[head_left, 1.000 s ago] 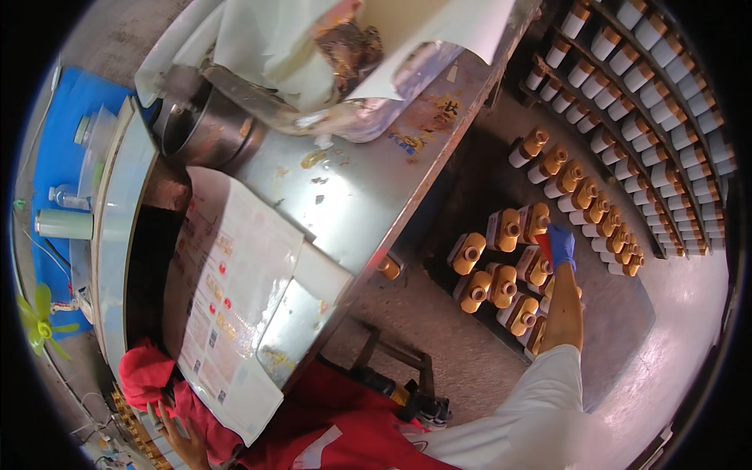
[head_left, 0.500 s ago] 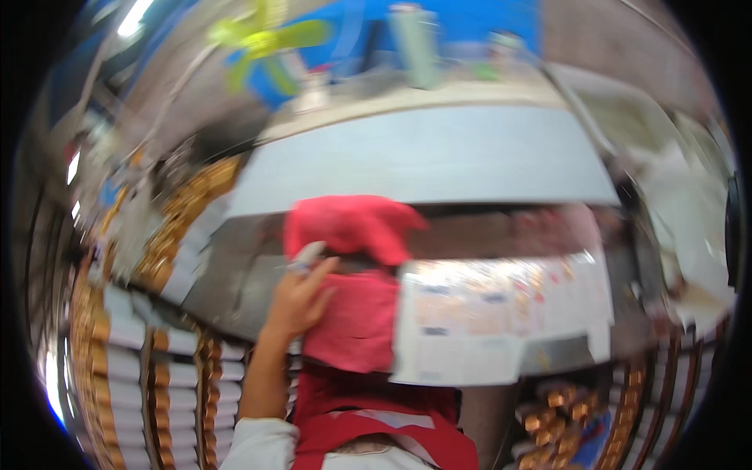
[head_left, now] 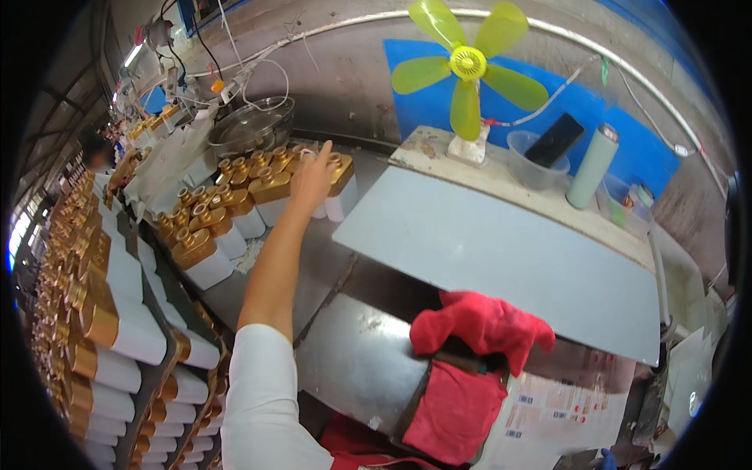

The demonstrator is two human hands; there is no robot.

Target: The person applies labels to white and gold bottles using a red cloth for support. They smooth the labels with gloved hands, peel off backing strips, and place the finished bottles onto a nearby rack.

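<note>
My left hand point(head_left: 311, 182) reaches to the far left, over a cluster of bottles point(head_left: 270, 185) with gold shoulders and necks and white lower bodies. Its fingers are apart, one stretched out, and a pale covering shows on another. It is closest to a gold-topped bottle point(head_left: 342, 177) at the cluster's right end; whether it touches that bottle is hidden. My right hand is out of view. In front of me lie a folded red cloth point(head_left: 456, 411) and a crumpled red cloth point(head_left: 487, 327).
Racks of gold-and-white bottles point(head_left: 117, 313) fill the left side. A pale board point(head_left: 501, 247) slants across the table, with a green fan point(head_left: 468, 64), a plastic bowl point(head_left: 533, 166) and a flask point(head_left: 593, 166) behind. Printed sheets point(head_left: 560, 403) lie right; a metal basin point(head_left: 254, 125) stands beyond the bottles.
The view has swung left. My left hand has gone from beside the red cloths to the bottles at the far left, its arm now stretched out.
</note>
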